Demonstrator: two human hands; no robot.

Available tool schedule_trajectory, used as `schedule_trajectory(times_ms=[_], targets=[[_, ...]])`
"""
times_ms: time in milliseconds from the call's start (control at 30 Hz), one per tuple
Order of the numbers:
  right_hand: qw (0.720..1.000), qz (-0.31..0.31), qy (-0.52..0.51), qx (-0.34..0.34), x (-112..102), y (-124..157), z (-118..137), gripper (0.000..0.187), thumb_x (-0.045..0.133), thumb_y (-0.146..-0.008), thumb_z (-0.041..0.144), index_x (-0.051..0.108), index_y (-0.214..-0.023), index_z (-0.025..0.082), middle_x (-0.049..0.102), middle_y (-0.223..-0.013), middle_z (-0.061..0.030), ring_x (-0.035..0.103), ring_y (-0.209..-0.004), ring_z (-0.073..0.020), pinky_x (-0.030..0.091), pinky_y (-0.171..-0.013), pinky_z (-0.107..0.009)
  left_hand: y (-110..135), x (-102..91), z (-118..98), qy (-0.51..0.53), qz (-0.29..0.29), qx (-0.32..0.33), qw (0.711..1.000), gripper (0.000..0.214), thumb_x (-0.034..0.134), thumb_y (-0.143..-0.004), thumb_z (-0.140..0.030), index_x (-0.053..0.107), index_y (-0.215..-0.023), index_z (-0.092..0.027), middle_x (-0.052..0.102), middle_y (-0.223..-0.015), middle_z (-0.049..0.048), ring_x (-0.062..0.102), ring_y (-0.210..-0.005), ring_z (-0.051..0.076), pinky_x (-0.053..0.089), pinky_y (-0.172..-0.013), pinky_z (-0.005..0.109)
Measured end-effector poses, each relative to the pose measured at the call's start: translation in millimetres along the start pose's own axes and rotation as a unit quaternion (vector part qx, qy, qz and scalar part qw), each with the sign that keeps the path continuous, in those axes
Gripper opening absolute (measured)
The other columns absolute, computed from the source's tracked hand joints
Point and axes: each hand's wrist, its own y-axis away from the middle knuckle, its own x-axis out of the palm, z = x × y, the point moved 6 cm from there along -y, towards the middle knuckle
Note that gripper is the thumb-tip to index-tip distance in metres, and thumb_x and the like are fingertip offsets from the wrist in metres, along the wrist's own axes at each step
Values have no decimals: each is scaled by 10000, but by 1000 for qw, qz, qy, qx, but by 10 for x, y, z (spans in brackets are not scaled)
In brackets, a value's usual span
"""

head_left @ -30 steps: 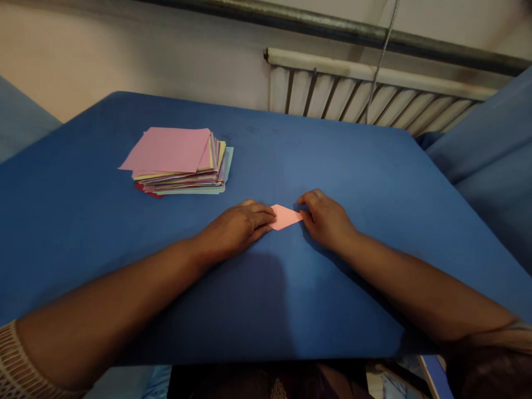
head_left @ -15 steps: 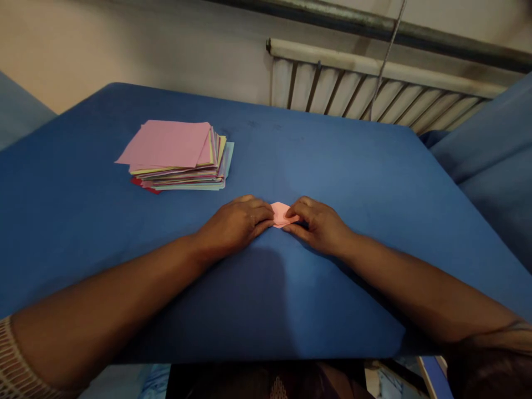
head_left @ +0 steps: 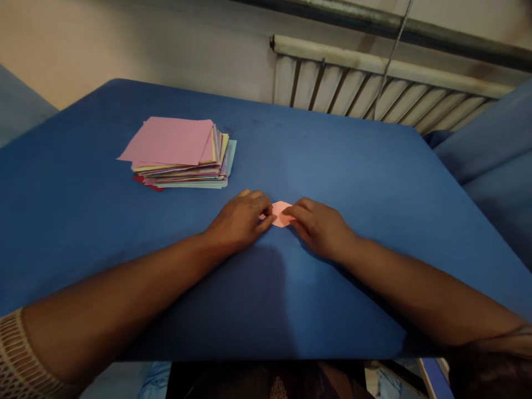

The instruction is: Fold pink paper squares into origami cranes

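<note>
A small folded piece of pink paper (head_left: pixel 281 215) lies on the blue table between my hands, its middle showing and both ends partly covered by fingers. My left hand (head_left: pixel 243 220) is closed at the paper's left end, thumb and fingers curled about it. At the right end my right hand (head_left: pixel 319 226) is closed too, with its fingertips pressing on the paper. The folds under the fingers are hidden.
A stack of coloured paper sheets (head_left: pixel 178 144), pink on top, sits on the blue table (head_left: pixel 353 166) to the left, beyond my left hand. Behind the table's far edge is a radiator (head_left: pixel 353 86) with a pipe above it. Blue cloth (head_left: pixel 494 144) hangs at the right.
My left fingers have lifted and curled a little at the paper's left end. My right fingers have shifted slightly, and more of the paper's flat middle shows. The view has moved slightly.
</note>
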Motion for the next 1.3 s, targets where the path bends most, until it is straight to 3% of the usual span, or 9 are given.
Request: schedule_trajectory(times_ms=[167,333,567,900,1067,1167,1300], targets=[[996,39,77,-38,11,62,125,358,359,-1025,271,680,-1163,196,671,-1069,-105,586,-881,-223,465,-791,-372,48,2,-60,-32,-16,74,997,201,513,-946,-250,692,-1013,-188,671,-1053,70,561,-953,215,454,-841,359],[991,55,117,-36,-12,70,121,338,383,-1007,234,701,-1117,195,672,-1059,-105,577,-892,-240,454,-779,-393,137,-1,-250,-120,40,145,981,274,479,-963,-221,708,-1111,-190,692,-1143,82,575,-1026,249,436,-895,414],[993,41,97,-50,-82,51,138,293,433,-985,219,721,-999,163,668,-1004,-109,569,-882,-221,451,-805,-375,151,-49,-190,-78,50,108,990,262,509,-942,-257,720,-1066,-163,708,-1102,77,624,-995,227,463,-912,392],[997,45,29,-48,-53,-8,131,320,437,-1006,271,711,-1142,175,674,-1121,-107,572,-998,-227,450,-878,-395,78,-14,-119,-12,47,98,994,247,476,-952,-279,691,-910,-167,685,-916,59,628,-898,193,468,-848,344],[996,22,67,-56,-90,4,182,334,431,-1006,280,678,-1219,206,575,-1384,-109,506,-1191,-294,411,-934,-468,38,-125,-31,21,-29,44,998,228,484,-941,-316,643,-865,-171,655,-850,45,597,-804,174,459,-753,314],[994,31,71,-72,-67,8,192,347,408,-1014,265,660,-1240,189,636,-1303,-106,538,-1154,-275,405,-942,-454,23,-176,9,31,-66,33,997,208,494,-936,-323,643,-918,-179,658,-882,42,590,-824,178,454,-757,316],[993,63,56,-79,-21,5,172,337,412,-1009,246,661,-1217,151,690,-1170,-111,596,-1019,-233,438,-895,-402,-18,-91,90,50,-38,3,998,216,492,-942,-316,658,-958,-180,665,-890,35,601,-790,163,463,-723,297]])
